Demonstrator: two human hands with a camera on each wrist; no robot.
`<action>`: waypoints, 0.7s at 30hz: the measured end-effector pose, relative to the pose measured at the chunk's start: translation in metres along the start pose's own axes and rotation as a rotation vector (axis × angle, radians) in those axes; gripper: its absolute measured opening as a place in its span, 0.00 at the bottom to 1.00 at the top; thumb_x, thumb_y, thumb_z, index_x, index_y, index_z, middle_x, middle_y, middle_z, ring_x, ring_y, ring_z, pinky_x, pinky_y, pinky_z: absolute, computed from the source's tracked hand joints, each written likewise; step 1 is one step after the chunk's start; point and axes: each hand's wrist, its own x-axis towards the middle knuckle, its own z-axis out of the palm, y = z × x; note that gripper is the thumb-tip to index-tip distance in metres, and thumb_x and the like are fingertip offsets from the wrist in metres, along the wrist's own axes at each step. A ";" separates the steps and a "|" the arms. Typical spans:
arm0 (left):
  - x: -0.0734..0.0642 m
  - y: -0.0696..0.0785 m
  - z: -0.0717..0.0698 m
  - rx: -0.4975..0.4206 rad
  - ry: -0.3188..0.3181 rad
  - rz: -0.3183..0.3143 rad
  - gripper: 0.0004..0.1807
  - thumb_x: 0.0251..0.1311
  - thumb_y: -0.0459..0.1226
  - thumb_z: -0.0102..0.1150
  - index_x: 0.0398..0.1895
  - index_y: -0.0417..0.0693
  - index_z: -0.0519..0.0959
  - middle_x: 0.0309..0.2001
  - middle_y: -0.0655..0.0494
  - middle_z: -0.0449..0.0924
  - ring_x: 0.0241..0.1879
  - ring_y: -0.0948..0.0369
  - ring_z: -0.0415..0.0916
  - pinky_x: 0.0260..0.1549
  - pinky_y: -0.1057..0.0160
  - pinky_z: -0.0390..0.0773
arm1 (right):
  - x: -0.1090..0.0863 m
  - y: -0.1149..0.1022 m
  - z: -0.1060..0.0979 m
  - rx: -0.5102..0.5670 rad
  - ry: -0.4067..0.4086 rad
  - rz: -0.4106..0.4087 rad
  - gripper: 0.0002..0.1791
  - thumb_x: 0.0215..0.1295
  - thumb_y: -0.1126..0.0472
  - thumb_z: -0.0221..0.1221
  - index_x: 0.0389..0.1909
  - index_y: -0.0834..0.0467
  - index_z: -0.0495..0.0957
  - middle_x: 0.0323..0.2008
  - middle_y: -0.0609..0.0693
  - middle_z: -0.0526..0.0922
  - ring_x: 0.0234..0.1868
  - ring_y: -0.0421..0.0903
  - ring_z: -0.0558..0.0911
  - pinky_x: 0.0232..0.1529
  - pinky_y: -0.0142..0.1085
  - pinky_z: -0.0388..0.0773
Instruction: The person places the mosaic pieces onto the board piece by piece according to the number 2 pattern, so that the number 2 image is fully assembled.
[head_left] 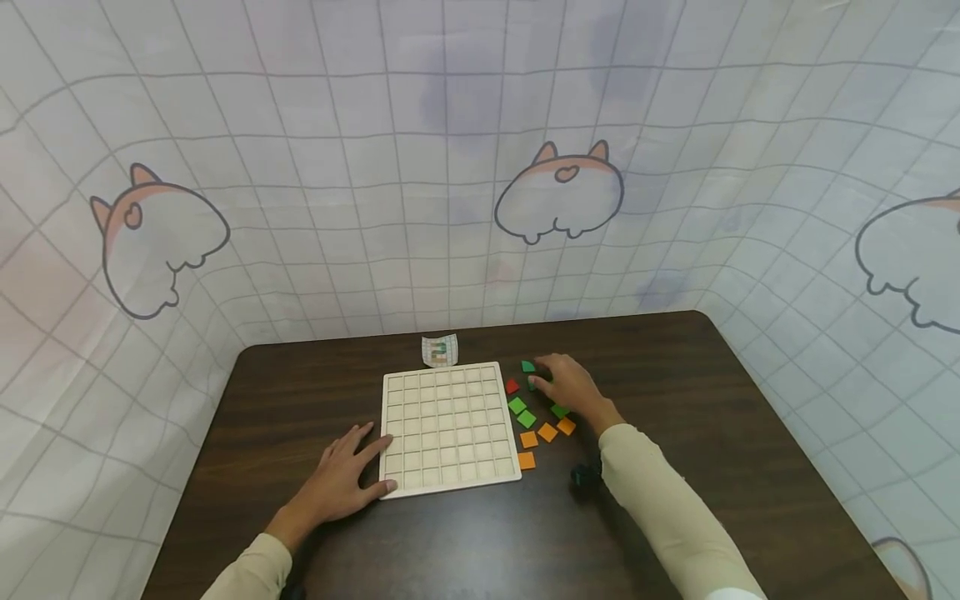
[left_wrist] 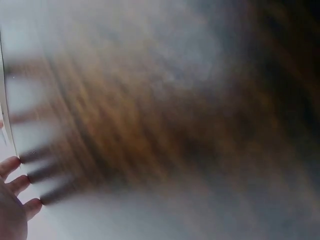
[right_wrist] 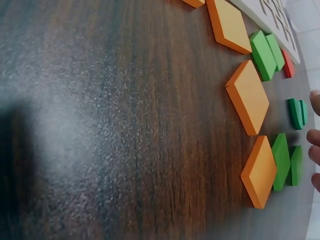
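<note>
A white grid board (head_left: 450,429) lies on the table. My left hand (head_left: 341,475) rests at its left edge with fingers spread, the thumb and index finger lying over the rim; in the left wrist view only fingertips (left_wrist: 11,182) show at the lower left. My right hand (head_left: 568,385) reaches over the tiles right of the board, thumb and forefinger apart beside a dark green tile (head_left: 528,366). In the right wrist view its fingertips (right_wrist: 314,137) are at the right edge, near two dark green pieces (right_wrist: 296,114). Nothing shows between those fingers.
Right of the board lie a red tile (head_left: 512,386), several green tiles (head_left: 527,419) and several orange tiles (head_left: 547,432). A small printed paper (head_left: 439,351) lies behind the board. A small black object (head_left: 583,481) is by the right sleeve. A patterned white curtain (head_left: 360,208) surrounds the table.
</note>
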 end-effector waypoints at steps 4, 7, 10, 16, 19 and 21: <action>0.000 0.001 0.000 -0.003 -0.009 -0.009 0.42 0.61 0.65 0.59 0.75 0.61 0.65 0.77 0.41 0.55 0.76 0.35 0.52 0.64 0.26 0.55 | 0.004 0.000 0.005 -0.006 -0.008 0.004 0.29 0.73 0.49 0.59 0.68 0.60 0.73 0.63 0.59 0.77 0.64 0.59 0.75 0.63 0.56 0.73; 0.000 0.001 -0.001 -0.008 -0.016 -0.013 0.42 0.61 0.64 0.59 0.75 0.60 0.65 0.77 0.40 0.55 0.75 0.35 0.52 0.64 0.25 0.55 | 0.007 0.000 0.007 -0.013 -0.003 0.010 0.28 0.72 0.49 0.59 0.67 0.60 0.73 0.60 0.60 0.77 0.62 0.59 0.75 0.61 0.55 0.74; 0.000 0.001 -0.002 -0.019 -0.026 -0.021 0.42 0.61 0.63 0.60 0.76 0.59 0.65 0.77 0.38 0.55 0.75 0.34 0.51 0.64 0.25 0.54 | 0.011 0.000 0.008 -0.021 -0.004 0.013 0.28 0.73 0.48 0.59 0.67 0.60 0.74 0.58 0.59 0.77 0.60 0.58 0.75 0.60 0.54 0.75; 0.002 0.004 -0.005 -0.061 -0.055 -0.054 0.42 0.60 0.63 0.61 0.75 0.59 0.65 0.78 0.38 0.53 0.76 0.34 0.49 0.63 0.24 0.53 | 0.016 0.000 0.009 -0.016 -0.010 0.018 0.27 0.73 0.49 0.59 0.66 0.59 0.74 0.58 0.59 0.76 0.58 0.57 0.76 0.58 0.52 0.76; 0.004 0.005 -0.007 -0.084 -0.071 -0.072 0.43 0.59 0.62 0.63 0.75 0.58 0.66 0.78 0.39 0.53 0.76 0.34 0.48 0.63 0.23 0.53 | 0.017 0.000 0.009 -0.009 -0.005 0.018 0.26 0.72 0.50 0.60 0.66 0.59 0.75 0.57 0.60 0.76 0.57 0.57 0.76 0.57 0.52 0.76; 0.006 0.006 -0.008 -0.096 -0.080 -0.084 0.43 0.59 0.61 0.65 0.75 0.57 0.66 0.78 0.39 0.53 0.76 0.34 0.48 0.63 0.23 0.52 | 0.017 0.000 0.009 -0.006 -0.002 0.015 0.26 0.72 0.51 0.61 0.65 0.59 0.76 0.57 0.60 0.76 0.57 0.57 0.76 0.57 0.52 0.76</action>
